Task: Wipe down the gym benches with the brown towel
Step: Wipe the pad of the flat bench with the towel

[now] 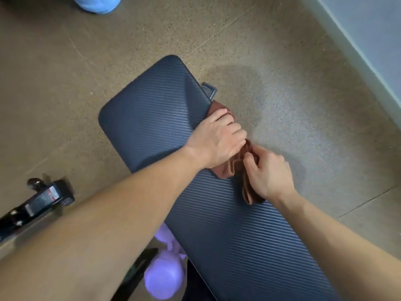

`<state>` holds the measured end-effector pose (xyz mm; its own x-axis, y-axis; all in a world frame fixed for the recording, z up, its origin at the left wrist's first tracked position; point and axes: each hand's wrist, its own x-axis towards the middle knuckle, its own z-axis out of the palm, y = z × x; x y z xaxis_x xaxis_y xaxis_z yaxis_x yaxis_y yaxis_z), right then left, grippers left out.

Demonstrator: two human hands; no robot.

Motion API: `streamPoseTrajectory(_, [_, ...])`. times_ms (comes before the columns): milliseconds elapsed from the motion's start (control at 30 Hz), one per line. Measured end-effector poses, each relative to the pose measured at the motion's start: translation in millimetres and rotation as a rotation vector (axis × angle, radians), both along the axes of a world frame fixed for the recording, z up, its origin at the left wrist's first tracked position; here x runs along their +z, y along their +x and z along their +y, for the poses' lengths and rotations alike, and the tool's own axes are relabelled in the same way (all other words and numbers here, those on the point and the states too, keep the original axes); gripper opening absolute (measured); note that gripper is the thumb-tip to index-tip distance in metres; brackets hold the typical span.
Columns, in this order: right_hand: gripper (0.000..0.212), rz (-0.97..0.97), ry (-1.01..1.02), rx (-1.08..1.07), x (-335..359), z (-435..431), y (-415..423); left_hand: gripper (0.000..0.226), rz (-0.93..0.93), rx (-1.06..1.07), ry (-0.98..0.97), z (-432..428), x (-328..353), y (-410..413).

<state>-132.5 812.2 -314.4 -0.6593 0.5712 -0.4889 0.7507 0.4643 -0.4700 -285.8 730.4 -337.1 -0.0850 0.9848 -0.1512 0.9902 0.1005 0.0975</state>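
You stand at the near end of the bench point(195, 170); its pad runs from 5 o'clock up toward 11 o'clock. Towel point(236, 166) sits at centre frame on the pad's right edge, draping over the side. Your left hand point(217, 137) lies on the towel's far part; your right hand point(269, 172) pinches its near part, just beside the left. Frame bracket point(43, 198) on the floor point(282, 61) at 8 o'clock. Kettlebell point(162, 276) under the bench at 6 o'clock. Another object point(97, 3) at 11 o'clock, far edge. Wall point(368, 29) at 2 o'clock.
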Motion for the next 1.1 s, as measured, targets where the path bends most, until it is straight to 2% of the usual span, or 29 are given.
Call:
streamPoseTrajectory(67, [0.025, 0.014, 0.031, 0.022, -4.1, 5.5, -30.0, 0.033, 0.041, -0.05, 0.031, 6.8, 0.9, -37.8])
streamPoseTrajectory(167, [0.035, 0.069, 0.033, 0.04, -12.4, 6.9, -100.4, 0.039, 0.166, -0.012, 0.013, 16.8, 0.5, -94.3])
streamPoseTrajectory(300, [0.043, 0.092, 0.0, -0.025, -21.6, 11.1, -154.2, 0.034, 0.243, 0.152, -0.094, 22.9, 2.3, -121.2])
streamPoseTrajectory(367, [0.043, 0.105, -0.003, -0.027, -23.5, 10.1, -137.2, 0.033, 0.266, 0.263, -0.113, 22.3, 2.4, -102.4])
streamPoseTrajectory(433, [0.039, 0.131, 0.005, -0.003, -21.0, 7.7, -103.6, 0.042, 0.249, 0.339, -0.081, 20.1, 3.3, -71.1])
streamPoseTrajectory(567, [0.029, 0.11, 0.058, -0.018, -5.3, -5.4, -17.7, 0.039, 0.153, 0.384, -0.088, 5.8, 4.0, 11.1])
streamPoseTrajectory(700, [0.018, 0.02, 0.108, -0.082, 2.7, -17.7, 66.2, 0.037, -0.012, 0.231, -0.102, -3.1, 6.2, 99.6])
streamPoseTrajectory(800, [0.019, -0.053, 0.136, -0.08, -0.6, -18.1, 73.0, 0.029, -0.047, 0.007, -0.008, -4.2, 5.3, 85.1])
streamPoseTrajectory(867, [0.022, -0.073, 0.164, -0.082, -3.3, -15.5, 49.0, 0.032, 0.0, -0.131, 0.026, 0.1, 2.4, 50.7])
streamPoseTrajectory(1000, [0.031, -0.053, 0.093, -0.089, -6.5, -9.4, -22.8, 0.035, 0.176, -0.076, 0.015, 16.2, 0.8, -20.6])
streamPoseTrajectory(1100, [0.04, -0.021, 0.012, -0.117, -7.8, -4.4, -43.8, 0.029, 0.257, 0.023, -0.107, 22.1, 5.7, -17.7])
